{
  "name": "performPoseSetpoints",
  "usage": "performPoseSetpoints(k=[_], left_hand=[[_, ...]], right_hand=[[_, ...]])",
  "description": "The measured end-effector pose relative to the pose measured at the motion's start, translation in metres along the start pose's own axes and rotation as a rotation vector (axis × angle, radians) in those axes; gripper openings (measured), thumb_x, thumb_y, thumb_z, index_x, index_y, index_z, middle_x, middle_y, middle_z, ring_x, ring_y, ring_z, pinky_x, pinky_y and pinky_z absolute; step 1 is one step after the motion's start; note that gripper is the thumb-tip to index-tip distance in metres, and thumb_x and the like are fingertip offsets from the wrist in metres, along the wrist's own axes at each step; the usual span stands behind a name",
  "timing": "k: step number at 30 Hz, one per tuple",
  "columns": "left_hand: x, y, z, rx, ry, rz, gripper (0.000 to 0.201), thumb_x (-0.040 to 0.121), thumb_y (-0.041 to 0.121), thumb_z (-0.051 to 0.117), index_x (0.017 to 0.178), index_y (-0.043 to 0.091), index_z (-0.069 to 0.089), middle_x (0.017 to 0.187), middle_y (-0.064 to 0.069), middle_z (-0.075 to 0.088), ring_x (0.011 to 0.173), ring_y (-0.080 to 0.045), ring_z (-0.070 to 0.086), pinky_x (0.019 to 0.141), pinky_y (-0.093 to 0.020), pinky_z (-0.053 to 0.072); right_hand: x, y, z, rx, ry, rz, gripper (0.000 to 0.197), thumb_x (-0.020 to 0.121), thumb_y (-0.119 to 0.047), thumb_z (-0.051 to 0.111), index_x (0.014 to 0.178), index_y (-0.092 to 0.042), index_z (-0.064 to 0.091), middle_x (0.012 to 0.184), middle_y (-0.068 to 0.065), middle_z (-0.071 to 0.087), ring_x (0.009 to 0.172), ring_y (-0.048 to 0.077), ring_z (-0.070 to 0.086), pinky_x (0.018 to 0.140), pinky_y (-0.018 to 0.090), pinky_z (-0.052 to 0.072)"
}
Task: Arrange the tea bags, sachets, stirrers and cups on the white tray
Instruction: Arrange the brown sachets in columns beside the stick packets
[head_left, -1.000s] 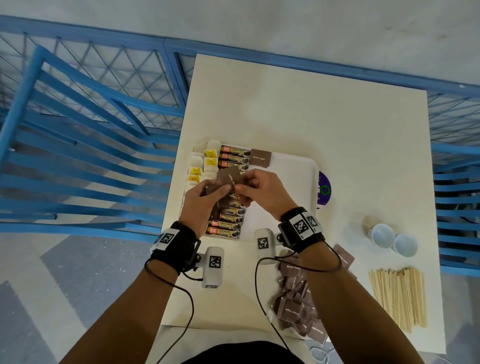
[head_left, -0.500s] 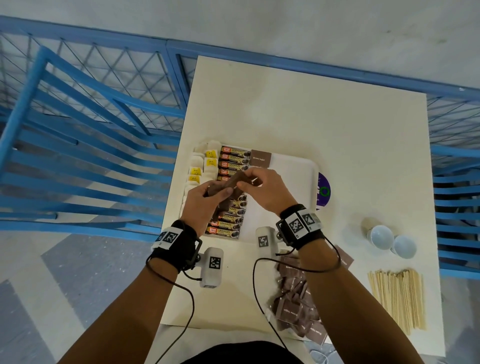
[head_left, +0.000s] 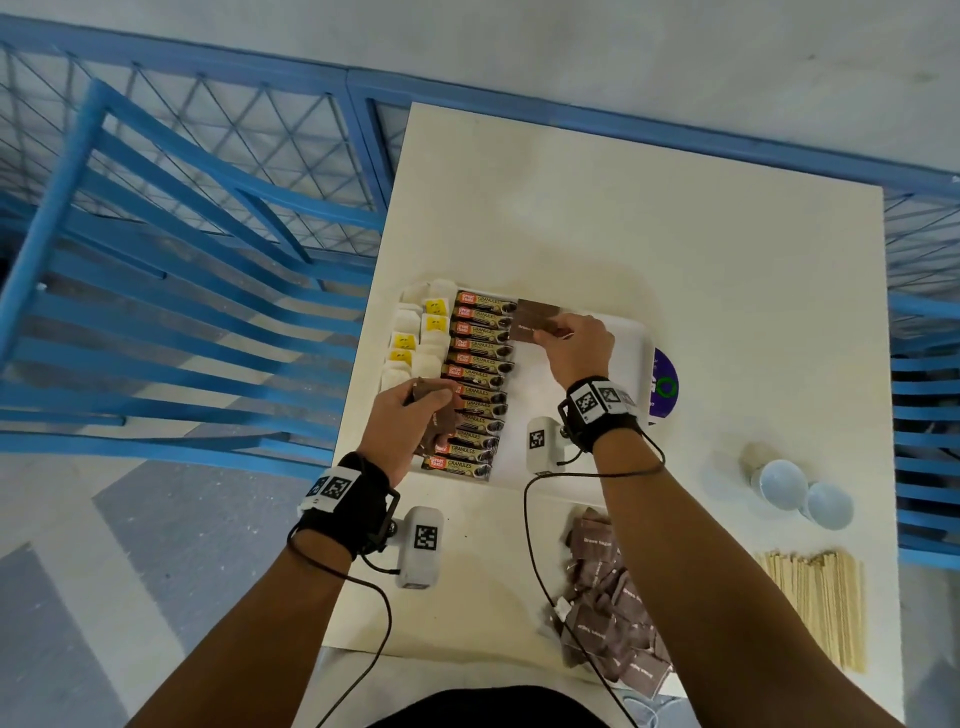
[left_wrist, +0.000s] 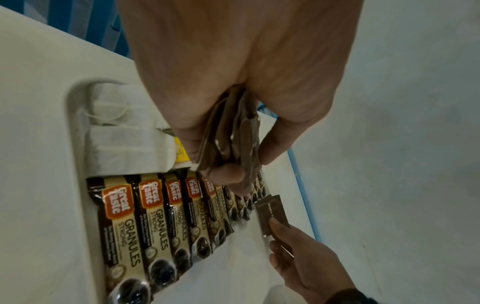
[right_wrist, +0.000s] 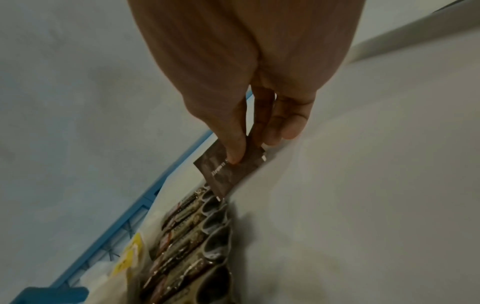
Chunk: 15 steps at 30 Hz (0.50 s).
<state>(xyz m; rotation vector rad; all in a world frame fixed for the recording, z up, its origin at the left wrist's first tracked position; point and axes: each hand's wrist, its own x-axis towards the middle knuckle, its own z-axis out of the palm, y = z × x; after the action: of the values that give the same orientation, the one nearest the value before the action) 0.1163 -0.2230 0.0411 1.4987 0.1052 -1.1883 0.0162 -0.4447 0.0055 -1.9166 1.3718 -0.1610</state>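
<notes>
A white tray (head_left: 631, 338) holds tea bags (head_left: 415, 343) in its left column and a row of coffee granule sachets (head_left: 475, 384) beside them. My right hand (head_left: 571, 345) pinches one brown sugar sachet (head_left: 530, 330) at the tray's far end, just under another brown sachet (head_left: 537, 310) lying there. In the right wrist view thumb and fingers hold that sachet (right_wrist: 228, 170) by its edge. My left hand (head_left: 410, 415) grips a small stack of brown sachets (left_wrist: 233, 142) above the coffee row (left_wrist: 161, 222).
A heap of brown sugar sachets (head_left: 608, 603) lies near the table's front edge. Wooden stirrers (head_left: 815, 608) lie at the front right, with two white cups (head_left: 800, 493) behind them. A purple disc (head_left: 665, 384) peeks from under the tray. Blue railings surround the table.
My right hand drew one brown sachet out of the left hand's stack and carried it to the tray's far end. The left hand drew back toward me with the remaining stack.
</notes>
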Motion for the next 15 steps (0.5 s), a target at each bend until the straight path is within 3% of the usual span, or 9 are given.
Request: performPoseSetpoints(k=[2,7,11,15], left_hand=[[0.001,0.0,-0.002,-0.002,0.0,-0.007,0.015,0.098,0.006,0.062,0.109,0.002,0.072,0.095,-0.018,0.073,0.081,-0.03,0.072,0.049,-0.029,0.047],[0.004,0.0,-0.004,-0.005,0.005,-0.024,0.017,0.098,0.006,0.062,0.111,0.002,0.072,0.094,-0.016,0.074,0.079,-0.027,0.072,0.052,-0.03,0.048],[0.005,-0.001,-0.003,-0.012,0.01,-0.038,0.015,0.098,0.006,0.062,0.109,0.004,0.072,0.091,-0.014,0.073,0.078,-0.027,0.071,0.05,-0.029,0.048],[0.004,-0.001,-0.001,-0.011,0.005,-0.042,0.013,0.099,0.005,0.061,0.105,0.006,0.072,0.09,-0.013,0.073,0.075,-0.026,0.07,0.049,-0.028,0.048]], right_hand=[[0.002,0.001,-0.001,-0.021,0.01,-0.013,0.018,0.088,-0.019,0.074,0.104,-0.011,0.077,0.097,0.006,0.074,0.082,0.013,0.055,0.066,0.007,0.03],[0.009,0.005,-0.005,-0.031,-0.012,-0.009,0.024,0.09,-0.022,0.072,0.112,-0.012,0.074,0.108,0.009,0.073,0.102,0.025,0.064,0.091,0.026,0.042],[0.011,0.005,-0.006,-0.025,-0.037,-0.002,0.024,0.09,-0.018,0.073,0.112,-0.01,0.074,0.104,0.008,0.074,0.092,0.017,0.061,0.084,0.019,0.039],[0.013,0.005,0.0,-0.062,-0.033,-0.009,0.021,0.088,-0.019,0.074,0.107,-0.011,0.075,0.101,0.007,0.073,0.09,0.018,0.061,0.081,0.02,0.04]])
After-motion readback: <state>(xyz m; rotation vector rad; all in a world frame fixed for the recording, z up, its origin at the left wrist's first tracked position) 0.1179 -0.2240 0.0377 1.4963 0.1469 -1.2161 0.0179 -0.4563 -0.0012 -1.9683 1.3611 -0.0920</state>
